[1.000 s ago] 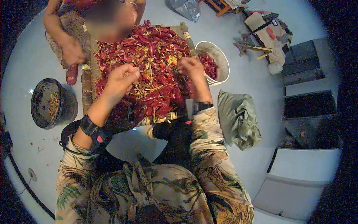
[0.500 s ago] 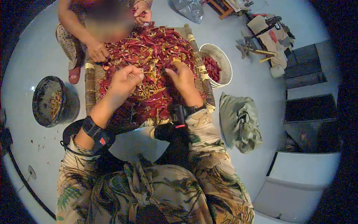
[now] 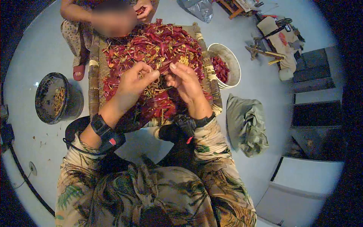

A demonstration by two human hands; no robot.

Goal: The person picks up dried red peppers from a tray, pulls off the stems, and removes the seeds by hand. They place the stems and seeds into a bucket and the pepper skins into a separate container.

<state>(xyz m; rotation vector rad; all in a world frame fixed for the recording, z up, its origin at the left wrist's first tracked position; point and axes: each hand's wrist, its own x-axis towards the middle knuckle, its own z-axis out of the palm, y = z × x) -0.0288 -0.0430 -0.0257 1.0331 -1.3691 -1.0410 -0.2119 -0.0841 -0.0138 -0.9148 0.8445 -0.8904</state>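
A dried red chili pepper [image 3: 165,68] stretches between my two hands, above a large heap of chilies. My right hand [image 3: 187,85] is closed on it, with the thumb pressed along one end. The thumb and fingertips of my left hand [image 3: 134,83] pinch together at its other end, where the stem side seems to be; the exact grip is partly hidden. Below and around the hands lie dried red chilies [image 3: 159,104] mixed with yellowish stems and seeds, spread on a woven, wood-framed cot [image 3: 94,81].
Across the cot a person sits, one hand [image 3: 143,9] holding chilies. A white bucket [image 3: 236,68] with chilies stands at the right, beside a grey-green sack [image 3: 247,126]. At the left is a black tub [image 3: 75,100] with stems inside. A silvery plastic bag [image 3: 196,9] lies farther back.
My hands have come together, and a chili is now stretched between them. The right hand has turned to grip it. The other person's lower hand has moved up off the near pile.
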